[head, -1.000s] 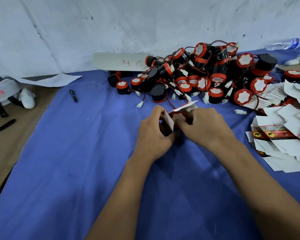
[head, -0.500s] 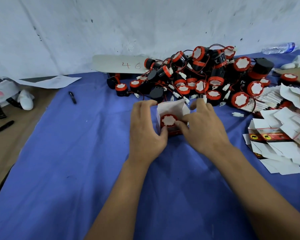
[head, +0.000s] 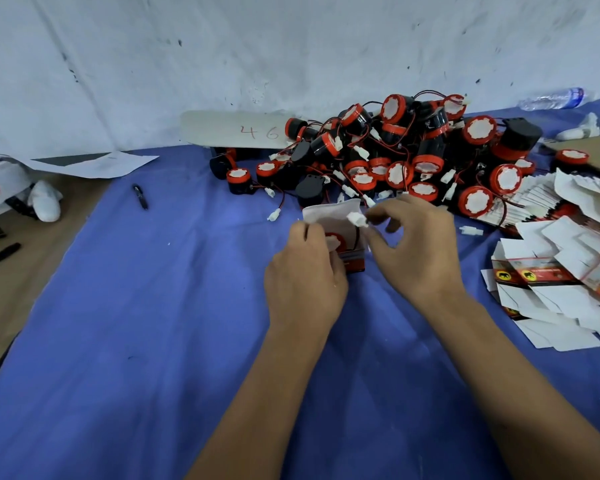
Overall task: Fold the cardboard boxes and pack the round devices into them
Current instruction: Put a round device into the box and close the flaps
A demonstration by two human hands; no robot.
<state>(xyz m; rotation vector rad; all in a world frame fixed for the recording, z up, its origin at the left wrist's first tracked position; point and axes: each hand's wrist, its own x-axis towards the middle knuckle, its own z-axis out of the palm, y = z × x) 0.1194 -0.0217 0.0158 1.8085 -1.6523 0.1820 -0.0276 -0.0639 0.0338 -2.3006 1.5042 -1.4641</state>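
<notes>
A small cardboard box [head: 352, 259] is held upright on the blue cloth [head: 153, 323] that covers the worktop, at the middle of the scene. It is gripped from the left by the left hand [head: 305, 282], whose fingers are curled round its near-left side. The white top flap [head: 329, 213] of the box is stood open toward the far side. Inside the open box a round device [head: 336, 241] with a red rim and white face is seen, partly hidden by the left thumb. A black wire [head: 356, 237] is led up out of the box to a white connector [head: 357, 220], which is pinched between thumb and forefinger of the right hand [head: 420, 251], just above the box's right edge.

Beyond the box, a pile of round devices [head: 413, 150] in black and red with red and black leads and white plugs is heaped at the far centre-right. To the right, flat unfolded boxes [head: 561, 289], white inside with red and black printed panels, are spread in a loose stack. A pale board [head: 229, 133] marked "46" is leaned along the white wall [head: 222, 46] behind the pile. A black pen [head: 140, 196] is laid on the cloth at the far left, and a plastic bottle [head: 551, 98] is lying at the far right.
</notes>
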